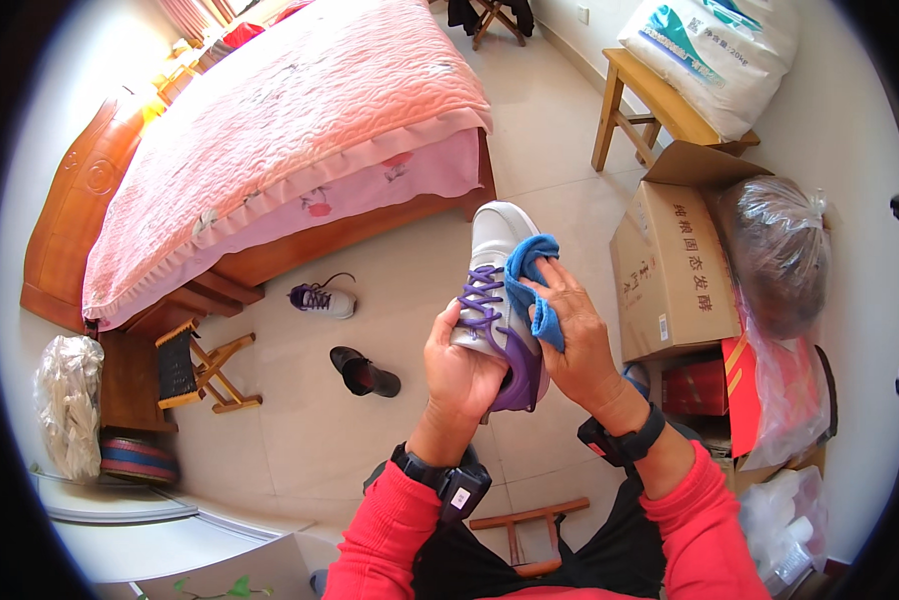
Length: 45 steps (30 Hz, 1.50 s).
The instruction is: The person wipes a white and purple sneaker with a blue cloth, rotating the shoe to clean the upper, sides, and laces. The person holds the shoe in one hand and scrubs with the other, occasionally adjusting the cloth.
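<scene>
A white and purple lace-up sneaker is held up in front of me, toe pointing away. My left hand grips it from the left, thumb against the side near the purple laces. My right hand presses a blue cloth against the shoe's right side, the fingers partly covered by the cloth. On the tiled floor, a similar sneaker lies ahead to the left, one lace trailing out. Closer to me is a black ankle boot.
A wooden bed with a pink quilt stands ahead left, and a folding stool nearer. A cardboard box, a bagged bundle and a wooden bench bearing a white sack line the right wall.
</scene>
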Available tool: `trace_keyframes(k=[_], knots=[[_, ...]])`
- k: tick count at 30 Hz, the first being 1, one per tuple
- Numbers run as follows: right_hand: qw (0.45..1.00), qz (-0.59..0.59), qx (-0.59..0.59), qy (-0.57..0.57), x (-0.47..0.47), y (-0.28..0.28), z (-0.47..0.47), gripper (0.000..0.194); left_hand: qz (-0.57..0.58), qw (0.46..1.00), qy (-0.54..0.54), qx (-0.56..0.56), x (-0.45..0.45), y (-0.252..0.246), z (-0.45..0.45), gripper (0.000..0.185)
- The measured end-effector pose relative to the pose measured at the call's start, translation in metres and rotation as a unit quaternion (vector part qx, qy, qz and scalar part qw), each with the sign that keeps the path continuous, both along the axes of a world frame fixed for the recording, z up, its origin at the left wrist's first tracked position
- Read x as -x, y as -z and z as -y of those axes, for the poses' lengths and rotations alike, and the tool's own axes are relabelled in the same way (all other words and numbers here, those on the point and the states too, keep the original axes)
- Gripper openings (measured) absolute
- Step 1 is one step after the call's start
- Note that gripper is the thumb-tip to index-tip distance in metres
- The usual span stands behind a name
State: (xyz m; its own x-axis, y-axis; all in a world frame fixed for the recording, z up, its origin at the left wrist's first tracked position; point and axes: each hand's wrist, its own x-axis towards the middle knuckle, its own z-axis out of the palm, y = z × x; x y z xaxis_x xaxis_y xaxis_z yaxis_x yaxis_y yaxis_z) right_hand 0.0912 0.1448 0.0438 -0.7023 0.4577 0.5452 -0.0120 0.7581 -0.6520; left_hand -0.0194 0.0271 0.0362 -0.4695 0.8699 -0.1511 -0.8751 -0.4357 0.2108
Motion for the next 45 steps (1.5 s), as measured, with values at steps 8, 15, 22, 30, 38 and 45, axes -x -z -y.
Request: trace_keyframes(k=[8, 15, 22, 30, 38, 45], knots=[[0.998, 0.0, 0.039, -0.044, -0.008, -0.001, 0.021, 0.019, 0.033, 0.989, -0.147, 0.015, 0.03, 0.007, 0.011, 0.044], [0.892, 0.017, 0.451, -0.004, -0.014, -0.018, 0.0, 0.032, 0.069, 0.985, -0.157, -0.017, 0.046, 0.01, 0.019, 0.043], [0.898, -0.122, 0.422, 0.027, -0.007, -0.016, 0.002, 0.035, 0.032, 0.99, -0.132, 0.047, 0.022, 0.0, 0.007, 0.045], [0.999, -0.008, 0.053, -0.004, 0.0, 0.003, 0.015, 0.025, -0.014, 0.993, -0.109, 0.044, 0.018, -0.005, 0.003, 0.039], [0.786, -0.134, 0.603, -0.006, -0.012, -0.014, -0.004, 0.018, -0.445, 0.794, -0.13, 0.393, 0.004, 0.003, 0.001, 0.019], [0.856, -0.222, 0.454, 0.108, -0.011, -0.016, -0.023, 0.025, -0.742, 0.559, -0.166, 0.33, -0.008, 0.002, 0.002, 0.023]])
